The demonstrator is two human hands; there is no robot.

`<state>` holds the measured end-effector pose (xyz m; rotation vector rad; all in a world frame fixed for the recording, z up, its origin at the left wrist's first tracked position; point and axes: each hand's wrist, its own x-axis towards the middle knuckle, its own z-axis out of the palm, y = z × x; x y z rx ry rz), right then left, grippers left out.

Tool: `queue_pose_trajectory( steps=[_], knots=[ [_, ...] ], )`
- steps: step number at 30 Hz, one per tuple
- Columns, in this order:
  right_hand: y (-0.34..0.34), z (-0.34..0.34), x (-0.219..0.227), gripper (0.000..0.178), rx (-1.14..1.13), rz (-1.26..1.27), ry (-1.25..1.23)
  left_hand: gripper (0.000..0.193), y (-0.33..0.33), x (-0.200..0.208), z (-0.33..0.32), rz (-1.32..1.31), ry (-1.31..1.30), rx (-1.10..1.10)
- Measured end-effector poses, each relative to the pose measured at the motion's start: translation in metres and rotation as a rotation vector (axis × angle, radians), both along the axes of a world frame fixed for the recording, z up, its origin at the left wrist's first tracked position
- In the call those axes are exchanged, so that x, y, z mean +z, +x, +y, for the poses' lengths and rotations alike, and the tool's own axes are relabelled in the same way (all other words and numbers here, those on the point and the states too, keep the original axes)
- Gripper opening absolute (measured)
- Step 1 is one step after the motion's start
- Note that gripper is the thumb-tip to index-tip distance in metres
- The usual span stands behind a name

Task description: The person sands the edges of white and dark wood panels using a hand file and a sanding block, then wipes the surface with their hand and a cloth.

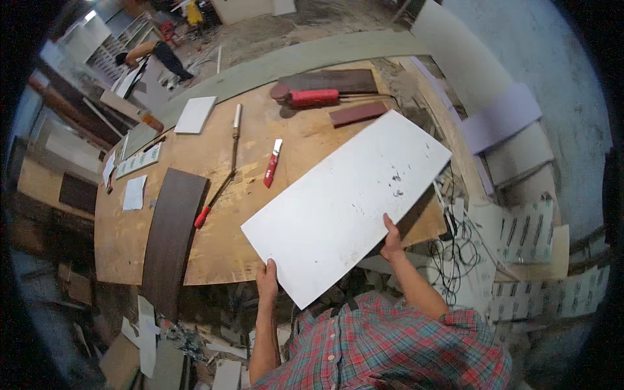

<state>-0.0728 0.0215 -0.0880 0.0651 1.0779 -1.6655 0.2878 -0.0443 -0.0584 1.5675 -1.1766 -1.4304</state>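
A white rectangular board (338,208) is held slantwise over the near right part of the wooden table (253,253). My left hand (266,281) grips its near left edge, thumb on top and fingers hidden beneath. Along the near right edge, my right hand (392,239) holds it the same way. Dark smudges and specks mark the board's face. Left of the board lie a red utility knife (272,166) and a long metal tool with a red handle (218,198). Past its far edge sit a red power tool (312,97) and a small maroon block (357,114).
A dark brown plank (172,237) overhangs the table's near edge. A small white panel (195,115) lies at the far left. Black cables (458,250) tangle beside the table's right side. Offcuts (148,338) litter the floor. Another person (159,58) bends over in the background.
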Motion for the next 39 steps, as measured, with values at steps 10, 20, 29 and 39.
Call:
queue_pose_trajectory(
  steps=[10,20,29,39],
  knots=[
    [0.068,-0.076,0.142,0.021,-0.078,0.352,0.225,0.045,0.055,0.022,-0.086,0.538,0.378,0.106],
    [0.099,-0.134,0.195,0.016,-0.084,0.614,-0.012,0.053,0.088,0.049,-0.129,1.039,0.639,-0.048],
    [0.122,-0.33,0.22,0.038,0.181,0.393,-0.33,0.054,0.089,0.063,-0.244,1.262,0.247,0.041],
    [0.228,-0.43,0.131,0.038,0.363,0.373,-0.286,0.014,0.039,0.018,-0.428,1.356,0.043,0.05]
  ],
)
